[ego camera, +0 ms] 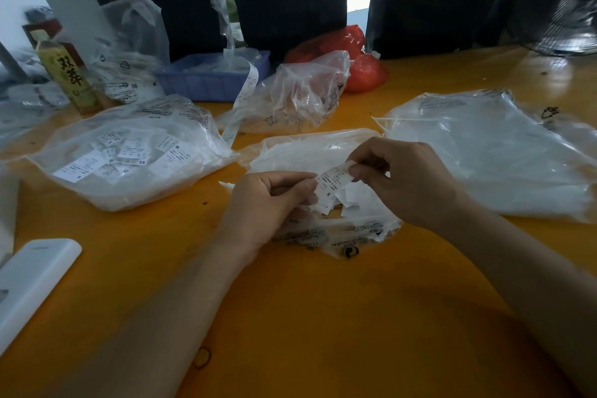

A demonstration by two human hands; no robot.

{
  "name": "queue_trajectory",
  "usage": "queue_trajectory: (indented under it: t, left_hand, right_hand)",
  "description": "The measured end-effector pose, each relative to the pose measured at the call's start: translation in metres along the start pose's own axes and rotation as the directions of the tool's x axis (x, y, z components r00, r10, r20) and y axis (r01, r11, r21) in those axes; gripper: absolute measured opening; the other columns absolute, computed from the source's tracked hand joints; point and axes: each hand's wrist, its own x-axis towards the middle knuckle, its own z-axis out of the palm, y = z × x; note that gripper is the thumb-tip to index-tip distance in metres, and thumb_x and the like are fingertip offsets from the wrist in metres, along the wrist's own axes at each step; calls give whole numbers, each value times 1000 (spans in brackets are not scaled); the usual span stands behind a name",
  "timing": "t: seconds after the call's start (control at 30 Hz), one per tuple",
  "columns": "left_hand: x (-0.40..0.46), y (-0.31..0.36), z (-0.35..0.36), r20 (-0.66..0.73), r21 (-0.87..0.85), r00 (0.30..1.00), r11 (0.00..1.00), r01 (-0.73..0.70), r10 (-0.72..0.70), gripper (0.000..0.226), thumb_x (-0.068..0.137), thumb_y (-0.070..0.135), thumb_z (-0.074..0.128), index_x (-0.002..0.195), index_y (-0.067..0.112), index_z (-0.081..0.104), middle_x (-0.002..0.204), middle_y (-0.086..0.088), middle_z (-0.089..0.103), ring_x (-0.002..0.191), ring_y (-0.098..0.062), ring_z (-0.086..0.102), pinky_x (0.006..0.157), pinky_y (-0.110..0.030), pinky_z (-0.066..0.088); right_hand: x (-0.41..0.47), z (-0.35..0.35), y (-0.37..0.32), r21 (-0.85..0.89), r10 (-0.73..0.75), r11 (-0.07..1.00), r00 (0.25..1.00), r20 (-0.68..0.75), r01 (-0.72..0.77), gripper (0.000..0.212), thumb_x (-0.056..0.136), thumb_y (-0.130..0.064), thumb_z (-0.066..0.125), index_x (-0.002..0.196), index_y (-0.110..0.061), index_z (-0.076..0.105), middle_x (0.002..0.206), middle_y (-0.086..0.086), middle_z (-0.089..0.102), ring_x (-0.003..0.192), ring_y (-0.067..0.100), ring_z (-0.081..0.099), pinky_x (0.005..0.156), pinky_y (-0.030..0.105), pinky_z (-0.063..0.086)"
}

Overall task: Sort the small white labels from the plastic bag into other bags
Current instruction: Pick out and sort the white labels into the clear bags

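A small white label (332, 182) marked S is held between both hands over the orange table (290, 317). My right hand (407, 181) pinches its upper end and my left hand (271, 200) pinches its lower left side. Under the hands lies a crumpled clear plastic bag (352, 233) with several loose white labels (350, 200) on it. At the left a clear bag (129, 155) holds several printed size labels. A large clear bag (491, 152) lies at the right, and a flatter one (303, 152) sits just behind my hands.
A white flat device (32, 278) lies at the left edge. Behind are a tea bottle (68, 74), a blue tray (213, 74) with a label strip (242, 100), a crumpled clear bag (300, 94), a red bag (358, 61) and a fan (562, 26). A rubber band (202, 357) lies near my forearm.
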Motion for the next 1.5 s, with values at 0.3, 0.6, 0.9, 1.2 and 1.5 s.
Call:
queue_trajectory:
  t: [0.3, 0.6, 0.9, 1.2, 1.5]
  left_hand:
    - [-3, 4, 3, -7, 29, 1000, 999, -30, 30, 11, 89, 31, 81, 95, 41, 82, 92, 11, 82, 83, -4, 78, 68, -14, 57]
    - [-3, 4, 8, -50, -59, 996, 995, -74, 71, 18, 82, 37, 81, 99, 35, 81, 92, 10, 82, 86, -6, 79, 65, -13, 56]
    - [-2, 5, 7, -96, -96, 995, 995, -41, 32, 20, 81, 38, 81, 101, 34, 82, 93, 7, 83, 89, -8, 79, 69, -13, 57]
    - [4, -1, 2, -26, -164, 1000, 986, -14, 10, 32, 89, 14, 80, 118, 28, 76, 111, 6, 81, 106, -11, 76, 87, -27, 62]
    - [14, 13, -54, -403, 619, 759, 763, -186, 512, 25, 96, 3, 71, 110, 23, 78, 120, 6, 68, 91, -1, 64, 77, -1, 50]
  right_hand:
    - [-3, 5, -7, 133, 52, 989, 992, 115, -67, 14, 95, -22, 71, 108, -29, 73, 72, -31, 68, 75, -9, 66, 69, 5, 48]
    - [-8, 15, -18, 210, 62, 975, 997, 49, -71, 3, 93, -29, 73, 96, -27, 75, 77, -16, 73, 73, -1, 70, 69, 16, 56]
    - [-10, 20, -22, 224, 120, 968, 993, -2, -116, 15, 89, -38, 77, 102, -31, 72, 82, -18, 74, 76, -5, 69, 70, 12, 55]
    - [-5, 15, -16, 265, 180, 953, 977, -118, -143, 8, 90, -23, 78, 90, -31, 74, 78, -18, 72, 76, -2, 68, 67, 9, 51]
    - [-5, 5, -15, 269, 186, 955, 962, -200, -128, 8, 92, -22, 74, 91, -29, 71, 78, -18, 71, 76, -1, 67, 67, 7, 49]
